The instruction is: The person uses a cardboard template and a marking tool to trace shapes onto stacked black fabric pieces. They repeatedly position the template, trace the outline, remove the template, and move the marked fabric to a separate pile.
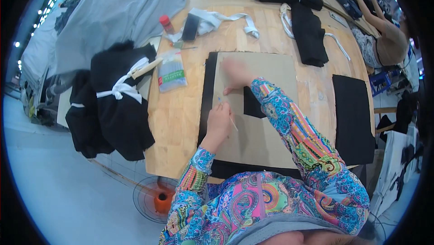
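A tan cardboard sheet (275, 143) lies on black fabric (206, 95), which shows along its left and lower edges. Through an opening right of the sheet's middle I see a black patch (254, 102). My left hand (219, 122) is closed around a thin pale pen-like stick with a bluish tip (234, 124), low over the sheet's left side. Farther up, my right hand (236, 73) is over the sheet's upper left part, its fingers smeared by motion. Whether it holds anything is not visible.
Tied black cloth bundles (120, 104) hang at the table's left edge. A clear plastic bag (172, 71), red-capped bottle (166, 23), dark phone (191, 27) and white strips (226, 17) lie beyond. Folded black fabric (353, 118) lies right. Another person (389, 41) works far right. A fan (158, 197) stands below left.
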Action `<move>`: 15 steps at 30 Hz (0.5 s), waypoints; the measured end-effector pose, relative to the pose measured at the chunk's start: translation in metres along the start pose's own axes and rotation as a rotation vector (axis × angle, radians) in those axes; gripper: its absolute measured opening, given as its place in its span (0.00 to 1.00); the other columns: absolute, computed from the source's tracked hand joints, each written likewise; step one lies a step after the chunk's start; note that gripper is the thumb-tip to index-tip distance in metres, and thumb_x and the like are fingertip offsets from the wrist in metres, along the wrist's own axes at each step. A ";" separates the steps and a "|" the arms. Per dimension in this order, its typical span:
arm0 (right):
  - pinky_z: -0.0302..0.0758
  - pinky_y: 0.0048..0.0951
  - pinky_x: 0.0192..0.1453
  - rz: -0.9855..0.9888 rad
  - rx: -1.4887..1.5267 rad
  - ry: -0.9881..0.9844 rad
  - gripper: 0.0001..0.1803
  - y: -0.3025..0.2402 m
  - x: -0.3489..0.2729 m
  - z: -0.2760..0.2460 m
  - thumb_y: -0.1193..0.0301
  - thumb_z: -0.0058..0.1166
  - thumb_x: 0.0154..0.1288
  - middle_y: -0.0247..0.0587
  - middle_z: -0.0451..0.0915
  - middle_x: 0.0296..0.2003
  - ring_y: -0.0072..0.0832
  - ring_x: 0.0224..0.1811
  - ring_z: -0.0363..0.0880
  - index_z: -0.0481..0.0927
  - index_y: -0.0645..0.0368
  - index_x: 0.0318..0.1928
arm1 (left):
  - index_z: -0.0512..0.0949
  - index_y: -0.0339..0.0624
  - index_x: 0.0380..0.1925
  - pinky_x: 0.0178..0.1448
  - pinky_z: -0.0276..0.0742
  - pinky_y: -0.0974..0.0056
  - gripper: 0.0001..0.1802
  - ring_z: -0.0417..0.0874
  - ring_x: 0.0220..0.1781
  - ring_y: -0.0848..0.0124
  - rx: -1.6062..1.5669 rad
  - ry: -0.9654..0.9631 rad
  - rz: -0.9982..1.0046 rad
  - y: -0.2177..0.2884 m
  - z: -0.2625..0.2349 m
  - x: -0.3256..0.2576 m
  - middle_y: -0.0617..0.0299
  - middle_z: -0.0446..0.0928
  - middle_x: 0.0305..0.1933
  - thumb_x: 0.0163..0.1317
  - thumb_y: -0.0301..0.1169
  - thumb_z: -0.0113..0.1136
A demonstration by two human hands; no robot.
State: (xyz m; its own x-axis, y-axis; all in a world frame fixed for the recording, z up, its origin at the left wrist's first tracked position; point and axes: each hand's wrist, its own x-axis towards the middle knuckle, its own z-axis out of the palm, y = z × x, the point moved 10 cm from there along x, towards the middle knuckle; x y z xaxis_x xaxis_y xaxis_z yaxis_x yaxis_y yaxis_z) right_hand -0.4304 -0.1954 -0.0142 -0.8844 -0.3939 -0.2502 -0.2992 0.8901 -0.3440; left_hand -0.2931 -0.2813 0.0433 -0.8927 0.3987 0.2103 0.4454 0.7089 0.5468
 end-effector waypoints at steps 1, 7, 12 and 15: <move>0.35 0.56 0.74 0.005 0.003 0.002 0.73 0.002 -0.001 0.003 0.40 0.72 0.28 0.50 0.41 0.73 0.42 0.76 0.33 0.46 0.59 0.71 | 0.71 0.38 0.31 0.40 0.71 0.53 0.09 0.76 0.39 0.54 0.063 0.003 -0.002 0.000 0.004 0.001 0.53 0.74 0.30 0.52 0.24 0.61; 0.40 0.55 0.74 0.011 0.136 0.156 0.60 0.031 -0.012 -0.013 0.50 0.72 0.38 0.53 0.48 0.71 0.44 0.75 0.40 0.53 0.61 0.69 | 0.70 0.40 0.28 0.40 0.70 0.52 0.08 0.77 0.40 0.55 0.152 -0.044 0.020 0.005 0.014 0.009 0.54 0.75 0.31 0.52 0.27 0.60; 0.41 0.54 0.74 0.101 -0.014 0.217 0.53 0.069 -0.111 -0.037 0.58 0.73 0.38 0.52 0.55 0.68 0.44 0.73 0.48 0.61 0.62 0.65 | 0.71 0.39 0.29 0.42 0.71 0.52 0.09 0.77 0.43 0.55 0.175 -0.120 -0.044 -0.002 0.014 0.008 0.53 0.77 0.33 0.51 0.28 0.60; 0.40 0.55 0.74 0.164 -0.126 0.118 0.51 0.076 -0.165 -0.024 0.61 0.75 0.34 0.50 0.60 0.66 0.43 0.72 0.53 0.65 0.64 0.62 | 0.71 0.39 0.29 0.42 0.72 0.52 0.11 0.77 0.42 0.54 0.187 -0.120 -0.042 -0.002 0.014 0.007 0.53 0.77 0.32 0.49 0.28 0.64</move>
State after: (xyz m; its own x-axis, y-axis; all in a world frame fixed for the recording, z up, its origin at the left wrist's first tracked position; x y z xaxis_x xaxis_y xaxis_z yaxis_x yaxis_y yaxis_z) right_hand -0.3156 -0.0572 0.0227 -0.9584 -0.2184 -0.1836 -0.1834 0.9645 -0.1898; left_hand -0.2995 -0.2718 0.0320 -0.9012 0.4248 0.0862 0.4228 0.8177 0.3907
